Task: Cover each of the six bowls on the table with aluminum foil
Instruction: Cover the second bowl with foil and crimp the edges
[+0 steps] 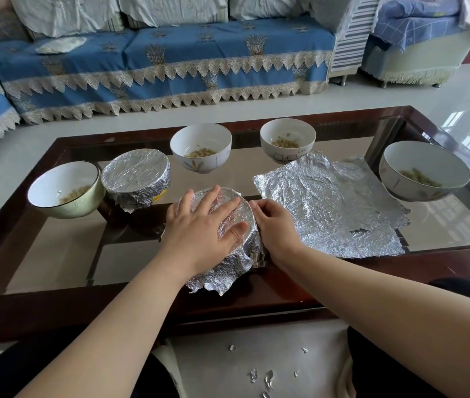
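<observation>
A bowl wrapped in crinkled foil [222, 268] stands at the near middle of the glass table. My left hand [202, 222] lies flat on its foil top with fingers spread. My right hand [274, 225] presses the foil against the bowl's right side, fingers curled around the rim edge. A second foil-covered bowl [136, 176] sits behind it to the left. Uncovered white bowls holding pale grains stand at the left [64, 191], back middle [200, 146], back right [287, 139] and far right [424, 170].
Crumpled loose foil sheets [328, 205] lie flat on the table [55, 254] right of my hands. Small foil scraps [268, 379] lie on the cloth over my lap. A blue-covered sofa [170, 61] runs behind the table.
</observation>
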`<state>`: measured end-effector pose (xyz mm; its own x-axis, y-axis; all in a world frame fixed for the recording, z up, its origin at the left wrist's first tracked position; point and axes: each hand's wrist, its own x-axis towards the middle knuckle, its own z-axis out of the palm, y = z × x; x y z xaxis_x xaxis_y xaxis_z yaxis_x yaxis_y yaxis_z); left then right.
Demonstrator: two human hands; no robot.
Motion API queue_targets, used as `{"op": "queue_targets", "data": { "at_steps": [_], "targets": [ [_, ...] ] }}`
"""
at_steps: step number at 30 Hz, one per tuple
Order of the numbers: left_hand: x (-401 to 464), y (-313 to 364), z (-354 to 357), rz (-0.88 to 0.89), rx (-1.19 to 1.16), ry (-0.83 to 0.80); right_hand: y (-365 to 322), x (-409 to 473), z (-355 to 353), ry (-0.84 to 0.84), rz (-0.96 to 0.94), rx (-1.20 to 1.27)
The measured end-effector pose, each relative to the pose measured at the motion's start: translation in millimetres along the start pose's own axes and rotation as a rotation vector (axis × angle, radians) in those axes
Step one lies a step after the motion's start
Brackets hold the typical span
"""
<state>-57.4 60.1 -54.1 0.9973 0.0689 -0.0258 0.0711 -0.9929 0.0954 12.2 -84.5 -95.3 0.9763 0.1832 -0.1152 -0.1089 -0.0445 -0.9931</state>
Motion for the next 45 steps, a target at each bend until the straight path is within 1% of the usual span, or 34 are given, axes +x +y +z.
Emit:
{"op": "queue_targets", "data": {
  "at_steps": [6, 10, 16, 19, 23, 27, 29, 31, 33, 35, 37, 40, 45],
  "targets": [
    [-1, 0, 0, -0.005, 0.002, 0.010, 8, 10, 5, -0.054, 0.059, 0.096],
    [-1, 0, -1, -0.006, -0.002, 0.000, 9, 17, 8, -0.049, 0.064, 0.091],
    [-3, 2, -4, -0.012, -0.001, -0.019, 4, 30, 6, -0.114, 0.150, 0.089],
    [-2, 3, -4, -0.018, 0.000, -0.026, 5, 31, 8, -0.092, 0.154, 0.055],
    [-2, 3, -4, -0.031, -0.002, -0.019, 0, 29, 8, -0.050, 0.097, -0.068],
    [-2, 5, -4, -0.050, -0.007, -0.023, -2, 20, 7, -0.011, 0.068, -0.087],
    [-3, 6, -5, -0.057, -0.009, -0.022, -3, 19, 5, 0.036, 0.047, -0.159],
    [-3, 7, -5, -0.073, -0.012, -0.021, -10, 15, 1, 0.052, 0.068, -0.156],
    [-2, 9, -4, -0.105, -0.012, -0.018, -18, 7, -4, 0.000, 0.056, -0.119],
    [-2, 11, -4, -0.145, -0.015, -0.008, -24, -6, -5, -0.117, 0.024, -0.114],
    [-2, 13, -2, -0.174, -0.020, 0.008, -24, -14, -1, -0.191, 0.018, -0.010],
    [-3, 13, -1, -0.195, -0.029, 0.019, -15, -9, 1, -0.238, 0.045, 0.096],
    [-3, 11, -1, -0.198, -0.038, 0.017, -4, 3, -9, -0.345, 0.058, 0.141]
  ]
}}
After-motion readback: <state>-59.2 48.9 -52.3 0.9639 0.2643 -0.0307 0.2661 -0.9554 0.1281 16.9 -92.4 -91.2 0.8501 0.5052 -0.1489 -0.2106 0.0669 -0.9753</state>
